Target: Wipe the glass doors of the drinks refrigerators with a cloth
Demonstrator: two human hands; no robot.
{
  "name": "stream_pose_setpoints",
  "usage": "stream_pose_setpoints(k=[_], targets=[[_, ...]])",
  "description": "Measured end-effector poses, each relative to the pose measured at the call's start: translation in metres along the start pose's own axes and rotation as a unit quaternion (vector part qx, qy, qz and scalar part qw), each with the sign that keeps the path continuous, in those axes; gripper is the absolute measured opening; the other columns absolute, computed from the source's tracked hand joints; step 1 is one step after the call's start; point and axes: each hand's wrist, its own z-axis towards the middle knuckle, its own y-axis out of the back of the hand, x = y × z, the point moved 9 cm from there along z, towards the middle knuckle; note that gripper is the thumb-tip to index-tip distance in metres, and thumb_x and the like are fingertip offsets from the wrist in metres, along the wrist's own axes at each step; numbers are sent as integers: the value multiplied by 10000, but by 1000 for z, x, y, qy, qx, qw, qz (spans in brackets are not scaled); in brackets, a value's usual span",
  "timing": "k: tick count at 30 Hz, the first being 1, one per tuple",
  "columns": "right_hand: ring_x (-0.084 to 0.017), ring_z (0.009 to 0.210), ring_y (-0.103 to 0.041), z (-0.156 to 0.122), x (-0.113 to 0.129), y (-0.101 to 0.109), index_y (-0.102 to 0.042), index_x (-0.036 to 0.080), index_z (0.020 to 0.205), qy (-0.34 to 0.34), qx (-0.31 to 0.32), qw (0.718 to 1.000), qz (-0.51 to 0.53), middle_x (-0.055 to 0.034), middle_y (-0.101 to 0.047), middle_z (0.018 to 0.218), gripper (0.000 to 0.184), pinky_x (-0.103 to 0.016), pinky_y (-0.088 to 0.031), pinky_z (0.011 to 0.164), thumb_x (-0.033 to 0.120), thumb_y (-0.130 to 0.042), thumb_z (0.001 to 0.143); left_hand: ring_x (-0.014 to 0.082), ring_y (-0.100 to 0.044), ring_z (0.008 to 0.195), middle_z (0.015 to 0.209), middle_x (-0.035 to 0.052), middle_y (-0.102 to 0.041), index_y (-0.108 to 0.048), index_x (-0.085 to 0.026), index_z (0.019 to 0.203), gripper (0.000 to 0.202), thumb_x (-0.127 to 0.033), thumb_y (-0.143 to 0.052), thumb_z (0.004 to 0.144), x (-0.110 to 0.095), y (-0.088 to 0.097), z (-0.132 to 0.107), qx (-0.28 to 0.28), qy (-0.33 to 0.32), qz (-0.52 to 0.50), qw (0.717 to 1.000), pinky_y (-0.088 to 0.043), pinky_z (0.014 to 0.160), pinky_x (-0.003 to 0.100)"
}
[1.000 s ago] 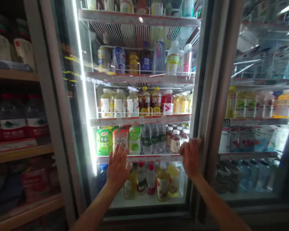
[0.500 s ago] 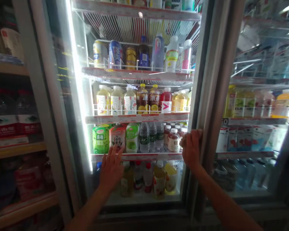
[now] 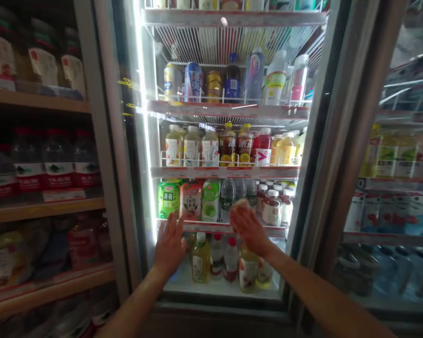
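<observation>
In front of me is a lit drinks fridge behind a glass door [image 3: 148, 274] with reflections on it. My left hand [image 3: 169, 241] is raised at the lower left of the pane, fingers apart and nothing in it; whether it touches the glass I cannot tell. It overlaps the view of a red drink pouch [image 3: 190, 199] and a green pouch [image 3: 168, 197]. My right hand [image 3: 248, 225] is closed on a crumpled pale cloth [image 3: 240, 204], only partly visible and blurred, at the pane in front of the clear water bottles [image 3: 227, 197].
Wire shelves of bottles and cans fill the fridge; one shelf edge [image 3: 225, 172] runs just above the pouches. A metal door frame [image 3: 352, 141] stands to the right, beside another fridge section. On the left, wooden shelves [image 3: 38, 211] carry red-capped water bottles [image 3: 58, 157].
My right hand has moved left with the cloth, from the door's right edge to the middle of the pane. The view has shifted left; my left hand remains low on the pane's left side.
</observation>
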Motion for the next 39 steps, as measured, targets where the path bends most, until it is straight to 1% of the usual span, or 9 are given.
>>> stream_pose_setpoints(k=[3,8,13,17,19,24,30,35,39], targets=[[-143,1321,-327,-5,29,-10,-475,184,1289,106,53,992,41,-50,-490,1350,440,-384,-194,1134,116,-385,864,262,-184,1380,1468,140,-277,-339,-134,1358,617,-123,-429,748,5,1,-2,12,-10,13,1000,-249,1092,465],[-212,1362,-249,21,-1,-3,-462,141,1301,-33,3,999,0,-111,-446,1378,441,-473,-126,1129,150,-407,864,281,-182,1379,1463,163,-278,-340,-128,1358,608,-140,-437,757,10,1,0,11,4,24,1000,-266,1076,483],[-152,1343,-281,29,29,-9,-495,171,1271,122,25,991,42,-45,-477,1362,416,-388,-76,1155,196,-429,862,269,-216,1372,1471,132,-271,-345,-155,1362,636,-121,-447,735,12,3,1,25,-5,26,999,-258,1079,473],[-212,1368,-227,53,4,-3,-474,136,1290,8,-2,1000,21,-108,-441,1383,458,-472,-70,1140,190,-444,836,250,-288,1347,1461,88,-306,-385,-209,1348,627,-104,-440,733,17,8,3,44,-13,37,998,-227,1095,470],[-237,1375,-206,57,6,-4,-481,116,1283,-20,-11,1000,17,-123,-429,1389,463,-485,-90,1135,192,-455,827,257,-305,1338,1446,82,-339,-397,-217,1342,618,-114,-447,735,19,8,3,47,-11,37,998,-241,1087,474],[-167,1346,-273,43,70,-21,-528,158,1237,168,16,984,58,-20,-436,1396,392,-383,-114,1160,207,-443,857,271,-284,1346,1437,90,-352,-392,-207,1349,631,-127,-466,727,21,6,2,50,-4,42,998,-245,1083,472],[-228,1361,-244,71,42,-23,-487,127,1280,17,-10,999,41,-92,-418,1401,434,-484,-115,1140,201,-458,853,252,-247,1362,1449,80,-331,-383,-204,1354,634,-120,-450,729,22,5,0,59,-16,40,997,-224,1094,466],[-143,1329,-312,60,82,-27,-559,168,1200,197,-8,977,81,-25,-487,1354,347,-354,-157,1154,212,-437,879,248,-286,1347,1446,83,-336,-387,-197,1348,635,-100,-435,722,27,4,-2,52,-26,50,997,-252,1081,469],[-186,1338,-300,77,58,-27,-522,166,1246,76,-19,996,52,-54,-465,1370,374,-450,-128,1149,194,-425,885,257,-311,1335,1443,128,-331,-394,-129,1330,602,-92,-405,729,40,5,-6,33,-7,76,997,-287,1056,482]])
